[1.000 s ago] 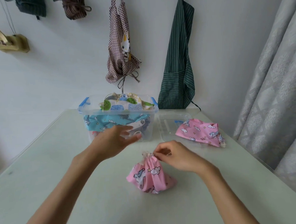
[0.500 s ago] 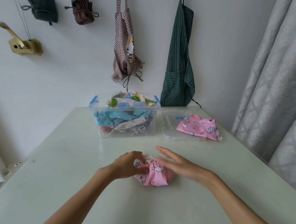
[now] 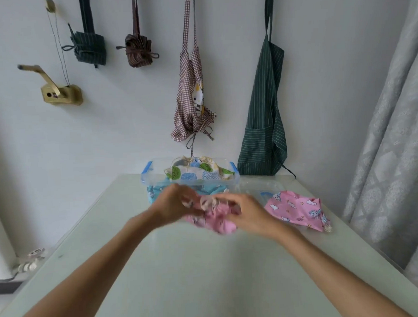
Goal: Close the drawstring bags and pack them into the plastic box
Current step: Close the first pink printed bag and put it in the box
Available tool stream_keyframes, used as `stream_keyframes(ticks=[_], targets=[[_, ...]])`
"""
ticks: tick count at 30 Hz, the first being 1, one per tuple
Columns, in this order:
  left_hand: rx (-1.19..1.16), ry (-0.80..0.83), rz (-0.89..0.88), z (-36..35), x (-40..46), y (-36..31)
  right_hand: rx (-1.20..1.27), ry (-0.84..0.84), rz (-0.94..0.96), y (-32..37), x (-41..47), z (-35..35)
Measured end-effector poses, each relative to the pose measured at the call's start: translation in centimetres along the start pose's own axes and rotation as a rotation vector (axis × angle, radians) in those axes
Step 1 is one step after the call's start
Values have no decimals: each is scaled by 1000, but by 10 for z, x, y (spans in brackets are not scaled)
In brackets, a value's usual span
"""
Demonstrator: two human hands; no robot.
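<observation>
Two hands grip one pink unicorn-print drawstring bag: the left hand and right hand each curl round a side of it, blurred. Half a second earlier it sat on the pale green counter; now it is lifted just in front of the clear plastic box with blue clips, already holding bags. Right of that box, a second pink bag lies flat.
</observation>
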State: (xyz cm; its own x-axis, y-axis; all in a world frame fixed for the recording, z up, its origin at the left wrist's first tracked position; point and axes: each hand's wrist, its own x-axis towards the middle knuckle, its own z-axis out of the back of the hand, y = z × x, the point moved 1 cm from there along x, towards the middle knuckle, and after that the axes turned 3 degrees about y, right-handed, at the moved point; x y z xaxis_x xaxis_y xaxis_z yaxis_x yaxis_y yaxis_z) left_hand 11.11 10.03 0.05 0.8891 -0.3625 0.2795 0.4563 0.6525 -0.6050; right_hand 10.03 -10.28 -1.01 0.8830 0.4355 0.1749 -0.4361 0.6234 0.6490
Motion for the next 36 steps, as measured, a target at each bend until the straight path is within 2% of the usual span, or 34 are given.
stream_keyframes(ticks=[2, 4, 6, 7, 8, 10, 11, 13, 15, 17, 18, 21, 22, 23, 24, 26, 27, 32, 35, 36], targets=[[-36, -163, -9, 36, 21, -4, -28, -73, 53, 22, 39, 23], [-9, -288, 1, 66, 41, -5, -141, -239, 119, 42, 73, 34], [92, -408, 80, 86, 61, 3, -239, -416, 183, 54, 102, 31], [163, -439, 163, 91, 70, 12, -262, -437, 200, 54, 117, 24], [245, -418, 267, 92, 76, 21, -279, -377, 193, 50, 130, 13], [375, -279, 434, 89, 84, 44, -351, -20, 47, 35, 154, -14], [390, -211, 452, 86, 86, 53, -368, 168, -71, 28, 160, -24], [367, -88, 354, 81, 89, 63, -297, 387, -220, 26, 163, -28], [308, 83, 249, 70, 90, 66, -269, 470, -210, 31, 163, -24], [269, 204, 281, 58, 91, 67, -241, 433, -186, 31, 164, -17], [281, 213, 310, 54, 93, 67, -240, 351, -159, 29, 165, -14], [386, 115, 386, 53, 100, 71, -461, -46, -5, 16, 163, -6], [414, 84, 414, 52, 103, 73, -538, -113, 32, 11, 158, -3], [428, 63, 434, 50, 106, 73, -586, -91, 46, 7, 153, 1], [431, 56, 446, 49, 109, 74, -588, 8, 15, 1, 148, 4], [428, 68, 465, 44, 115, 77, -523, 261, -170, -8, 137, 5], [430, 82, 485, 43, 119, 80, -506, 312, -251, -12, 136, 6], [411, 136, 647, 33, 134, 92, -403, 383, -391, -20, 155, 6], [373, 130, 682, 26, 137, 100, -312, 478, -440, -24, 164, 4], [357, 113, 691, 24, 137, 100, -314, 447, -432, -22, 161, 3]])
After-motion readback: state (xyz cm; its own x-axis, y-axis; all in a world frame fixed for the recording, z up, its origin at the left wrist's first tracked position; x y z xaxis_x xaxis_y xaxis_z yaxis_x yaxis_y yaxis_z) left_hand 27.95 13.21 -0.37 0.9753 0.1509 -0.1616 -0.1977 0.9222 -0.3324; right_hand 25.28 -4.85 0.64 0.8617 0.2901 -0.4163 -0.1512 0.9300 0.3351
